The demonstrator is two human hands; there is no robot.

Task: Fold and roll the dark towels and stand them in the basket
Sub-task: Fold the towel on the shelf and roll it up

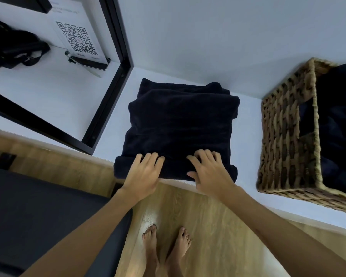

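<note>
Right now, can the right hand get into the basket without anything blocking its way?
Probably yes. The right hand rests on the folded towel, and only bare shelf lies between it and the open-topped basket.

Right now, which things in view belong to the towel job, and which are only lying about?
Belong to the job:
- dark towel, folded on the white shelf, near edge being rolled
- left hand and right hand, both on the roll
- basket, dark cloth already inside

Lying about:
- QR code sign
- black bag
- black frame
</note>
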